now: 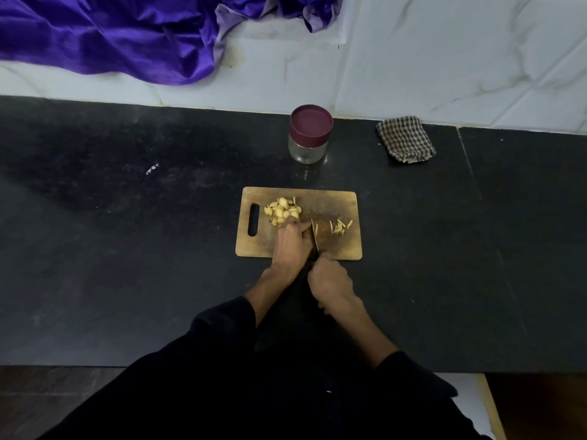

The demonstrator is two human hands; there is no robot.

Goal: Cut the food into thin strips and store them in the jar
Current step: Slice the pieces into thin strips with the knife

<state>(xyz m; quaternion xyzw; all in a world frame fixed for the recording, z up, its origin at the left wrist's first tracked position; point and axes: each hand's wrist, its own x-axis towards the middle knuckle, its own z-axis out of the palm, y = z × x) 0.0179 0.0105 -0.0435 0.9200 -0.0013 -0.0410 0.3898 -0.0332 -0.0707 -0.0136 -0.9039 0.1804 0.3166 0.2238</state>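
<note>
A wooden cutting board (344,249) lies on the black counter. A pile of yellow food slices (282,210) sits on its left part, and a few thin cut strips (340,227) lie to the right. My left hand (290,241) rests on the board with curled fingertips at the near edge of the pile, pressing down a piece I cannot see. My right hand (330,281) grips the handle of a knife (314,235), its blade down on the board just right of my left fingers. A glass jar (308,134) with a maroon lid on stands behind the board.
A folded checked cloth (406,138) lies at the back right of the counter (127,249). Purple fabric (127,33) drapes over the white tiled ledge at the back left. The counter's front edge runs below my forearms.
</note>
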